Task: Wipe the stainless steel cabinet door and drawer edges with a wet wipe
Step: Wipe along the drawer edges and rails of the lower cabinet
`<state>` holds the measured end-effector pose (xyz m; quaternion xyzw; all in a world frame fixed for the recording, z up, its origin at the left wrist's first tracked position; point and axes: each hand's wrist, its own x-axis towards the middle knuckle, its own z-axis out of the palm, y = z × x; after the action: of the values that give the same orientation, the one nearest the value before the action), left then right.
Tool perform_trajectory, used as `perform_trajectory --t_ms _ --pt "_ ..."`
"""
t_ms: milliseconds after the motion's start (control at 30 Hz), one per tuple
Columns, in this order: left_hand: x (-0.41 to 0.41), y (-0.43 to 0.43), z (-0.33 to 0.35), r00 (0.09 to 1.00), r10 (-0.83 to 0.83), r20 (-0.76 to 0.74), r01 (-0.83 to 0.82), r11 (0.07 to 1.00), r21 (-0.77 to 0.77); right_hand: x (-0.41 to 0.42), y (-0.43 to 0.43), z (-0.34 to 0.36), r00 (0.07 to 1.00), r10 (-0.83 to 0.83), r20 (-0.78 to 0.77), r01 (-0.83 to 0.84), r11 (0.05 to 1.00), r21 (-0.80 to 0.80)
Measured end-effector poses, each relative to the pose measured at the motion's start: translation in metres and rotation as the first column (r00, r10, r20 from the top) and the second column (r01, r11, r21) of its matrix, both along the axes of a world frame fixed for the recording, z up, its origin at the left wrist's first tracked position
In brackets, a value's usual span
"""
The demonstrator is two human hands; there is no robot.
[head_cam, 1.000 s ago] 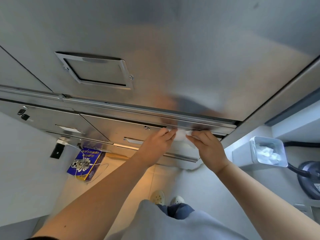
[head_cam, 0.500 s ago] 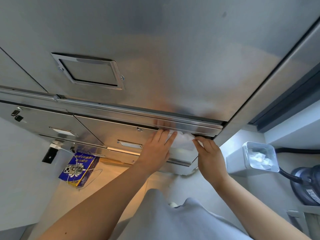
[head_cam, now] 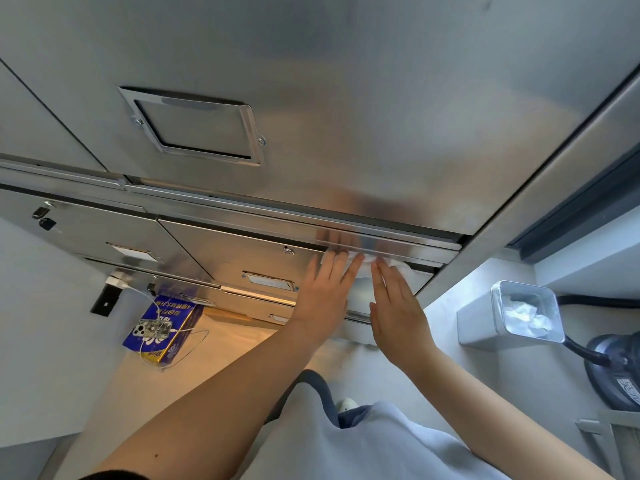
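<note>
**Wipe pinned at the drawer edge under two flat hands**

Working the seam below the big cabinet door. Laid flat on the steel, the left hand, fingers straight and a little spread, tips pressing the wet wipe against the top edge of the drawer. Just beside it, the right hand, fingers straight and close together, also pressing on the wipe, with no pinching and no curling round anything. Wipe bunched white along the dark gap under the shiny strip, mostly hidden beneath the fingertips, with a bit poking out to the right.

Judged as mid-wipe along this edge. Door face and lower drawers probably not yet done, though impossible to tell from the steel alone.

Plenty to go wrong from here. Losing the wipe into the gap — held by pressure alone, not gripped, so easily shoved inside by a push too deep. Dropping it to the floor on lifting either hand, for the same reason. Catching a fingertip on the thin metal lip while sliding sideways, sheet steel likely being sharp. Smearing rather than cleaning, with the wipe bunched so small. Missing the far right corner, tight against the frame.

Off to the right, a white bin holding crumpled tissue, well apart from both hands.
</note>
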<state>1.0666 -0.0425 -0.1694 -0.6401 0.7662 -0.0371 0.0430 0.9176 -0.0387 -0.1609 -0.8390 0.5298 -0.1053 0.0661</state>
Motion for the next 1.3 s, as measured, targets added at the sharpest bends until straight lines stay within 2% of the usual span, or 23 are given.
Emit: perform_trajectory --t_ms 167,300,500,733,867,1200,1300 --pt "0.018 -0.001 -0.002 1.0 0.017 -0.01 -0.016 1.0 0.024 0.028 -0.005 0.0 0.993 -0.024 -0.113 0.017 0.998 -0.064" --pt "0.051 -0.002 -0.002 1.0 -0.004 -0.028 0.005 1.0 0.03 0.06 -0.007 -0.002 0.981 -0.028 -0.19 0.02 0.999 -0.042" --pt "0.143 -0.002 0.0 0.997 -0.007 -0.079 0.009 1.0 0.025 0.15 -0.009 0.004 0.989 -0.012 -0.15 0.015 1.0 0.016" --pt "0.274 0.001 0.003 1.0 0.017 0.013 -0.018 0.999 0.044 0.275 -0.018 0.008 0.983 0.139 -0.119 -0.127 0.986 0.104" --pt "0.32 0.002 0.004 0.998 0.028 0.054 -0.032 0.998 0.063 0.319 -0.019 0.006 0.985 0.155 -0.08 -0.149 0.985 0.084" --pt "0.308 0.001 0.001 0.998 0.049 0.038 -0.051 0.998 0.047 0.316 -0.023 0.002 0.988 0.136 -0.075 -0.135 0.991 0.017" --pt "0.289 -0.001 0.002 1.0 -0.002 0.029 0.001 0.999 0.046 0.295 -0.021 0.001 0.994 0.094 -0.048 -0.094 0.995 -0.011"
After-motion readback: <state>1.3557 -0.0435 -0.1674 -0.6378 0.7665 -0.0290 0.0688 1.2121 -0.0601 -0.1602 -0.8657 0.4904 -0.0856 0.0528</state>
